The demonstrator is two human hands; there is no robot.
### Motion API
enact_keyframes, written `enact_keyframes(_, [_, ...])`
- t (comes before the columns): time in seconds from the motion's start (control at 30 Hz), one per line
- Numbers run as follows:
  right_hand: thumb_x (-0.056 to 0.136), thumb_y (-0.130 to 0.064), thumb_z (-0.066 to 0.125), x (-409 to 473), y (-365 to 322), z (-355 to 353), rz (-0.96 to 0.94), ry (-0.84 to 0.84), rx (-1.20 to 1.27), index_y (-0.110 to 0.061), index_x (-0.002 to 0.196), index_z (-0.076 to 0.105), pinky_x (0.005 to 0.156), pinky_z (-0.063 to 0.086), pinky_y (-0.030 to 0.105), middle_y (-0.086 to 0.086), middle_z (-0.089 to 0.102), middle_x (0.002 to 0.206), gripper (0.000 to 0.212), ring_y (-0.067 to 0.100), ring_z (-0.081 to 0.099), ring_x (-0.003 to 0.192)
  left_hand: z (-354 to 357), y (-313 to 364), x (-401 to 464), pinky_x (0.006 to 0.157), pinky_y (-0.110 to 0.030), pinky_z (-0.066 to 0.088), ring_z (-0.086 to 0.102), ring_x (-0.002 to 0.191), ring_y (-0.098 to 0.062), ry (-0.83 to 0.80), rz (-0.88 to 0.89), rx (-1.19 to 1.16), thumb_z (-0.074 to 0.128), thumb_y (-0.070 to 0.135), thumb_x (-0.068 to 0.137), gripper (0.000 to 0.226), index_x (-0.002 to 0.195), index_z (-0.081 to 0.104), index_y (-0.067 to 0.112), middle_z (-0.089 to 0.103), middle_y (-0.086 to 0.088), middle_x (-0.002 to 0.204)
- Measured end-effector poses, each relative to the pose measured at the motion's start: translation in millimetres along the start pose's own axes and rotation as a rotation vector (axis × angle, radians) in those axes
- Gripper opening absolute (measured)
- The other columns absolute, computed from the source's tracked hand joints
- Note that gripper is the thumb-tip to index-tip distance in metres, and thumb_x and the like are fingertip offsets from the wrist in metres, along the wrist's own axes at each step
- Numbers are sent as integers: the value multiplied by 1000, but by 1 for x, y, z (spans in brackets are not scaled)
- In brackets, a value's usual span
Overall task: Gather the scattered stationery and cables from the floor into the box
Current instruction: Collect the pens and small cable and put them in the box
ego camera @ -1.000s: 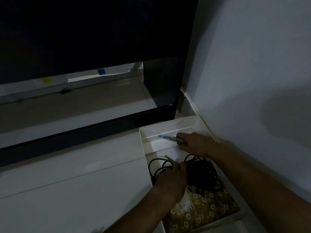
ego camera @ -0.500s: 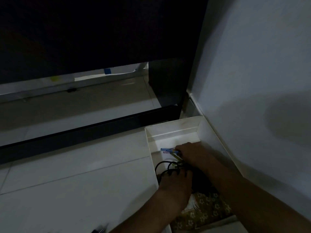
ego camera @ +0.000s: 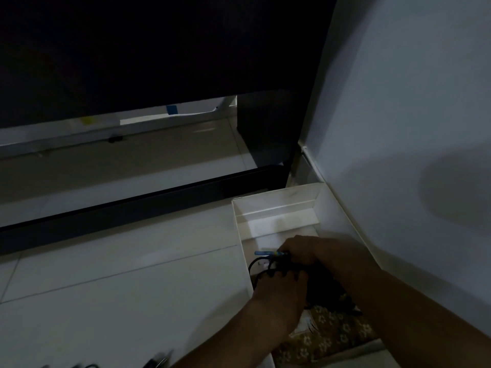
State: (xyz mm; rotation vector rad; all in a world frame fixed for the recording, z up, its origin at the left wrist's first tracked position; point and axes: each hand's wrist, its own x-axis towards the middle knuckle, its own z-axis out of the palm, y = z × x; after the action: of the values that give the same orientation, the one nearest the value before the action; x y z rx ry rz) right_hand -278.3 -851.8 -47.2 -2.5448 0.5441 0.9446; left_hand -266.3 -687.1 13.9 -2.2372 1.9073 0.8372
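A: Both hands are working inside the box (ego camera: 276, 205) by the right wall: the right hand (ego camera: 300, 249) is pinching 1 blue pen (ego camera: 267, 253), the left hand (ego camera: 279, 290) is gripping 1 black cable bundle (ego camera: 259, 266).

B: I'd be laying the pen flat, tucking loops below the rim. 2 or 3 dark items are lying blurred on the near floor (ego camera: 106, 301).

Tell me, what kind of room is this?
Probably a dim corner of a home room: a tiled floor, a white wall, dark furniture, and a white box by the wall.
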Motion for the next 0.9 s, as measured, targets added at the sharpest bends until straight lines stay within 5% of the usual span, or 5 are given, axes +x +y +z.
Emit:
enact_keyframes(0.23, [86,-33,59,2,5,6,-19,339,-176,-27,109,60,87,46,39,2,62,114,24,25,58,103,0,-2,1,97,-50,39,41,125,-37,0,-6,17,50,16,96,58,146,22,10,39,-19,143])
enact_keyframes(0.4, [90,-30,58,2,10,5,-55,265,-62,-21,124,57,95,45,38,7,54,126,35,25,53,112,0,0,0,99,-49,38,38,129,-36,-18,-10,6,51,18,96,61,147,19,10,36,-19,145])
enact_keyframes(0.67, [91,-17,59,-2,18,1,-45,195,7,-17,121,65,97,45,31,9,61,125,31,22,57,113,-1,1,-1,98,-48,39,38,129,-37,-4,-12,40,52,15,95,65,149,16,10,37,-19,145])
enact_keyframes(0.8, [96,-31,49,-7,17,-2,11,144,-12,-21,121,65,97,44,33,6,61,128,31,24,56,114,-6,-1,-3,96,-47,40,40,128,-36,9,-2,18,54,16,94,64,148,20,10,37,-17,145])
enact_keyframes(0.9, [98,-50,35,-11,19,-2,118,69,41,-13,122,63,96,41,35,14,57,133,52,28,53,118,-10,-5,-3,90,-45,43,43,123,-34,35,8,16,57,18,92,59,143,28,9,42,-17,139])
